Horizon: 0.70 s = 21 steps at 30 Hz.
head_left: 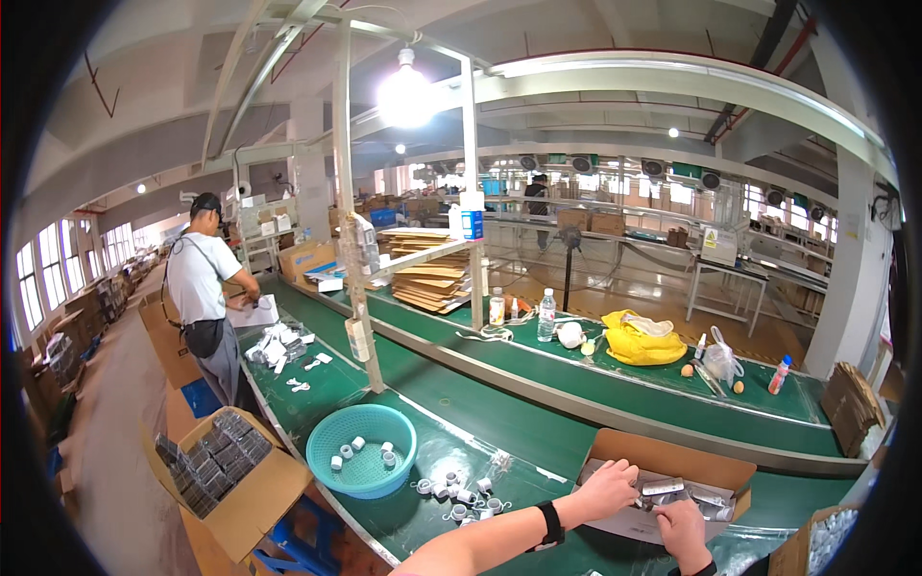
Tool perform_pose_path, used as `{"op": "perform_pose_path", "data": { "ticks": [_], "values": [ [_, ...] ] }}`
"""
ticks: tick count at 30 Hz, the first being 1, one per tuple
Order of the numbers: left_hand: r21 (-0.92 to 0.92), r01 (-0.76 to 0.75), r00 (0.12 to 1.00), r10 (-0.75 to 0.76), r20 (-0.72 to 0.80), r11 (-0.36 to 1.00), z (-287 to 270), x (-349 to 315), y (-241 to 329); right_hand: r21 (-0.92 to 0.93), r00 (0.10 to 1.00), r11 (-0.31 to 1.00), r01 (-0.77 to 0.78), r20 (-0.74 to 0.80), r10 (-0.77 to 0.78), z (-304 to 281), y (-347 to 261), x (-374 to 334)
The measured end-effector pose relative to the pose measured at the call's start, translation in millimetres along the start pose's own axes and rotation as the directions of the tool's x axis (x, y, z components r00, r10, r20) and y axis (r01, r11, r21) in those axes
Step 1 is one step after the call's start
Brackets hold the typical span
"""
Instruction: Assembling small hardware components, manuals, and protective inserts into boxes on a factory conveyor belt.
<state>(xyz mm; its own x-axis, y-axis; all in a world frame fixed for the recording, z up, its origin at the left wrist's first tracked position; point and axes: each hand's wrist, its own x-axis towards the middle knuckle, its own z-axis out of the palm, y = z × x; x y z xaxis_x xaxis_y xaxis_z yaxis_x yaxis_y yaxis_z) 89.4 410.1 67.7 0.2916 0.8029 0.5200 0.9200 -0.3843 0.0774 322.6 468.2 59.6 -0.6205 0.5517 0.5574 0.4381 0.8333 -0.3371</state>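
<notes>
An open cardboard box [600, 526] stands on the green belt at the lower right, with several clear-wrapped grey and white packets [709, 497] inside. My left hand [607, 490], a black band on its wrist, reaches over the box's left side with fingers curled down among the contents. My right hand [682, 531] is over the near edge, its fingers closed by the packets. Between the two hands lies a small white and silver piece [663, 488]. What either hand grips, if anything, is too hidden to name.
Left of my arm lie loose white cylindrical parts with cords [461, 492]. Beyond them sits a turquoise basket [327, 451] with several such parts. A carton of dark packets [213, 461] stands at the left. A post [351, 240] rises from the belt; a co-worker [204, 278] stands far left.
</notes>
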Motion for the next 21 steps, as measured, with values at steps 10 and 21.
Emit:
{"op": "perform_pose_path", "data": {
  "ticks": [10, 21],
  "values": [
    [-0.103, -0.084, 0.993, 0.091, 0.072, 0.991, 1, -1, -7, 0.059, 0.997, 0.998, 0.017, -0.079, -0.012, 3, -7, -6],
    [-0.092, 0.125, 0.973, -0.140, -0.182, 0.988, -23, -18, 14, -0.026, 0.929, 0.999, -0.042, -0.368, 0.030, -64, -5, -18]
  ]
}}
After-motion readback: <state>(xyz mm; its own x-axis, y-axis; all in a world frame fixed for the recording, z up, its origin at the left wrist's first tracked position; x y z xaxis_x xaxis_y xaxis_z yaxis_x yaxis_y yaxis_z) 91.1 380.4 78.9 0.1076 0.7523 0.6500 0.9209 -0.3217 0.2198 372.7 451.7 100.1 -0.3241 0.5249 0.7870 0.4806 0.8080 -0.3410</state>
